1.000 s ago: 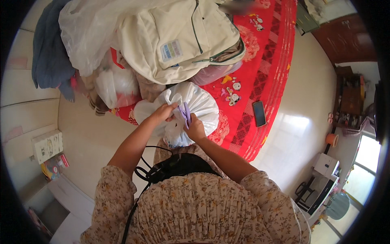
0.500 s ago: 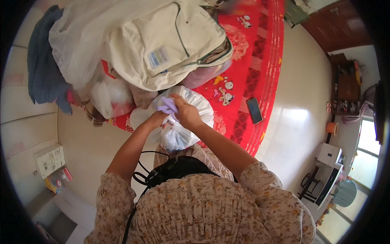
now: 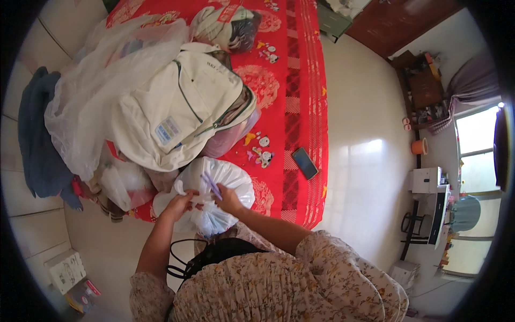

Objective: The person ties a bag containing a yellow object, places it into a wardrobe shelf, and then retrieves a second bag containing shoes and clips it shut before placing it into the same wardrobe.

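- The white plastic bag (image 3: 233, 174) is resting on the near edge of the red bedspread (image 3: 279, 198), bulging and lying between and beyond the person's hands.
- The right hand (image 3: 229, 200) is gripping a narrow purple strip (image 3: 210, 184), its fingers closing around the lower end while the rest is sticking out over the bag.
- The left hand (image 3: 181, 204) is curling its fingers against the bag, seemingly pinching thin plastic (the fold at the fingertips is showing only small).
- For good handling, the left fingers should be keeping the plastic bunched tightly, and the right should be guiding the strip gently, since such thin film is probably tearing easily under a sharp tug.
- Beyond the bag, a cream backpack (image 3: 177, 102) is lying with dark lettering near its top; its pale patch (image 3: 168, 132) is carrying coloured blocks and print too small for reading.
- A phone (image 3: 305, 163) is lying to the right, its dark screen showing no writing.
- Farther out, at lower left, a pale carton (image 3: 65, 271) is displaying dark printing.
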`<state>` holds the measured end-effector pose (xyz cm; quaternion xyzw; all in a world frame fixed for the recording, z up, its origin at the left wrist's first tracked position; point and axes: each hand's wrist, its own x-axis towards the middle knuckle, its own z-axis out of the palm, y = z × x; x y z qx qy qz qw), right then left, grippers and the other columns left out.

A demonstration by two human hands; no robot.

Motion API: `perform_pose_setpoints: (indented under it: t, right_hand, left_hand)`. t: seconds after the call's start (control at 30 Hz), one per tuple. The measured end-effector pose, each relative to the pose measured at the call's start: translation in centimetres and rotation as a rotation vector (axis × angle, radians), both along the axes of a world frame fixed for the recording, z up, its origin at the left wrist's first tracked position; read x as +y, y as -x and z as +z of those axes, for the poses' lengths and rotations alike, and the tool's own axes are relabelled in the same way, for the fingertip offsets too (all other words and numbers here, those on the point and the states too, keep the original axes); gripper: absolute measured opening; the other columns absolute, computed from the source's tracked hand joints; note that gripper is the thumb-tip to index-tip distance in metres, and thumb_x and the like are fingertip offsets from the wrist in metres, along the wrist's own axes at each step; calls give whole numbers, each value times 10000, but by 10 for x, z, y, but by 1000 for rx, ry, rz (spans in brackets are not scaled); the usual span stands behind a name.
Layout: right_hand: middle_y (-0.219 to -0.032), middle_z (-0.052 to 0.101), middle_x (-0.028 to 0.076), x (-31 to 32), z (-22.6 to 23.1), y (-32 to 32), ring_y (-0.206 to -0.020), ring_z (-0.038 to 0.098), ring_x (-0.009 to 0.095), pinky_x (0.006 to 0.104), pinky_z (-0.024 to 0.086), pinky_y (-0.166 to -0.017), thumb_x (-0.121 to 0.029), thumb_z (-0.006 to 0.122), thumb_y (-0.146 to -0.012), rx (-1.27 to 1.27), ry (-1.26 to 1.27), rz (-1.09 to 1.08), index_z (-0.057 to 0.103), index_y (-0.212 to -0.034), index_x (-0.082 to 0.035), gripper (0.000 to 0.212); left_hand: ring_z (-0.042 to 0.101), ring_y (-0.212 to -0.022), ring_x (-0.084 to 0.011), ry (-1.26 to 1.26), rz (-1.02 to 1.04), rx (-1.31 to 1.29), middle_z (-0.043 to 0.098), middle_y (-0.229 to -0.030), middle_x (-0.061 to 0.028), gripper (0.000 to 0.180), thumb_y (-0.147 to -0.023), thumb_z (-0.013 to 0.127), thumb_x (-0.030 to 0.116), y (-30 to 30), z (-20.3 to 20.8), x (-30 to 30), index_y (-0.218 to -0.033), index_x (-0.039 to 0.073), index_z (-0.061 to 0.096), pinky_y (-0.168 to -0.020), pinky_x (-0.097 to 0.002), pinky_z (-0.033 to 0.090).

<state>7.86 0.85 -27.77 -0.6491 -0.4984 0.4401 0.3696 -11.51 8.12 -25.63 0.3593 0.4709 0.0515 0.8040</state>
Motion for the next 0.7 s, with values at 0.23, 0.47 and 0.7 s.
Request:
perform_pose_setpoints:
  t: [0.23, 0.47, 0.7]
  right_hand:
    - [-740, 531, 184, -27, 41, 9, -713, 538, 370, 410, 432, -640, -131, 581, -737, -17, -85, 307, 523, -849, -16, 171]
    - [-781, 569, 176, 12, 41, -2, -754, 563, 364, 408, 441, -644, -144, 560, -765, -33, -179, 469, 505, -843, -30, 149]
    - [-797, 570, 204, 35, 5, 25, -780, 560, 385, 439, 445, -678, -228, 555, -780, -130, -45, 463, 465, -948, -39, 268]
  left_hand:
    - [547, -692, -99, -29, -29, -43, 584, -778, -22, 177, -818, 530, 206, 4, -13, -2, -934, 74, 551, -573, -214, 372]
    - [548, -691, -125, -146, -57, -59, 587, -766, -17, 208, -681, 676, 120, 9, -23, -7, -857, 40, 599, -631, -257, 437]
    - [535, -723, -120, -212, 48, 47, 571, -782, -7, 282, -607, 681, -5, -4, -7, -14, -865, 67, 593, -657, -273, 443]
